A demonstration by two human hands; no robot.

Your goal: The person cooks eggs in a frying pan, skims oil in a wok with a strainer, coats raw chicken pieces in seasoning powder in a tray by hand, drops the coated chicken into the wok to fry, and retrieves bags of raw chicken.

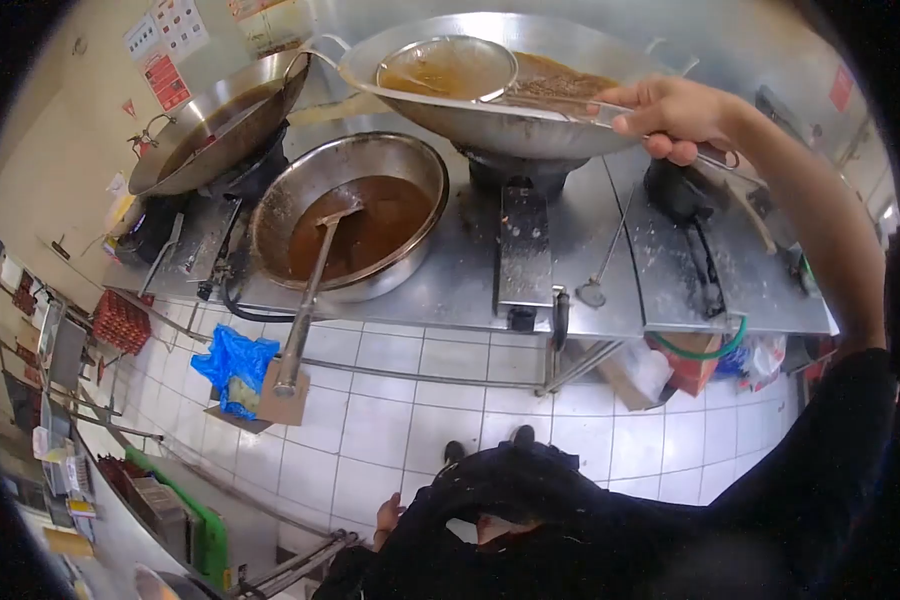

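Note:
My right hand (670, 120) is closed round the long handle of a round mesh strainer (448, 70). The strainer's mesh lies over the brown liquid in a large wok (530, 125) on a burner. Down beside my body hangs my left hand (390, 514), small in view, with nothing visible in it. A metal basin (420, 270) of reddish-brown liquid stands left of the wok. A long-handled metal tool (313, 285) rests in the basin, its handle sticking out over the counter's front edge.
A second wok (210, 135) with dark liquid sits tilted at the left. A thin ladle (592, 292) lies on the metal counter (610, 255). Below are a blue bag (232, 365), a red stack (122, 322) and a green hose (705, 350).

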